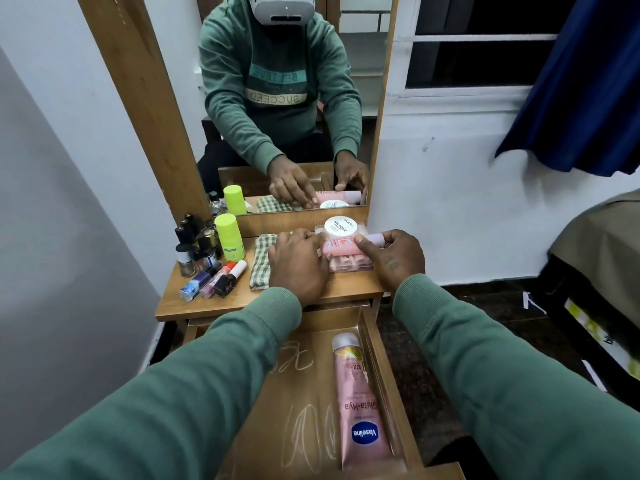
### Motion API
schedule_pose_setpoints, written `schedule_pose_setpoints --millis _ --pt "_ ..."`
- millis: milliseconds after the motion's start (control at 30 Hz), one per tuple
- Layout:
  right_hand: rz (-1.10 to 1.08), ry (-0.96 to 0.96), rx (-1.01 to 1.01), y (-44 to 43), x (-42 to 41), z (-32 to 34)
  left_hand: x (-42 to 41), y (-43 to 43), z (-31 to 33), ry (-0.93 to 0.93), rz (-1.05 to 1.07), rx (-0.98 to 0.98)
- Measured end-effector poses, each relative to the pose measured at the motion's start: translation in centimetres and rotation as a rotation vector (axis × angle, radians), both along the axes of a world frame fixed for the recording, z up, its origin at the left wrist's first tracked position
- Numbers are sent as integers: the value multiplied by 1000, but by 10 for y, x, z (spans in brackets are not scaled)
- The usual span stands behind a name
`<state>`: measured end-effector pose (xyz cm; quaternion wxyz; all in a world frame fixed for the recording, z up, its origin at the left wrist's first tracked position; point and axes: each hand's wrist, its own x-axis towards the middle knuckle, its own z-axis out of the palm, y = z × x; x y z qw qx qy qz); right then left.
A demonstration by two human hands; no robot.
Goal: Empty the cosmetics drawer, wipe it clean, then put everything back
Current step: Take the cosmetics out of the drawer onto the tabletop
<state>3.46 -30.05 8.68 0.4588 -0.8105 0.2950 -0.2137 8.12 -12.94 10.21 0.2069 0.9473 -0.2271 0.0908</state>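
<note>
The wooden drawer [304,393] stands pulled out below the tabletop, and a pink Vaseline tube [360,403] lies along its right side. On the tabletop [214,303] a small pink tube [341,245] lies on a clear plastic box [349,265], with a white round jar [341,226] behind it. My left hand [298,265] and my right hand [391,254] grip this stack from both sides, fingertips on the pink tube. A green checked cloth [261,265] lies partly under my left hand.
Several nail polish bottles [194,251] and a lime-capped bottle [230,237] stand at the table's left. Small tubes [214,280] lie in front of them. A mirror [277,98] rises behind. A bed [599,258] and a blue curtain [588,81] are on the right.
</note>
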Motion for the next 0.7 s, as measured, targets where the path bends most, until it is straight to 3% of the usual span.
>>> schedule_pose_setpoints --millis 533,700 --pt "-21 -1 -27 1 3 -6 -4 4 3 -3 -21 28" --pt "-103 -91 -88 8 -16 7 -27 13 8 -101 -66 -123"
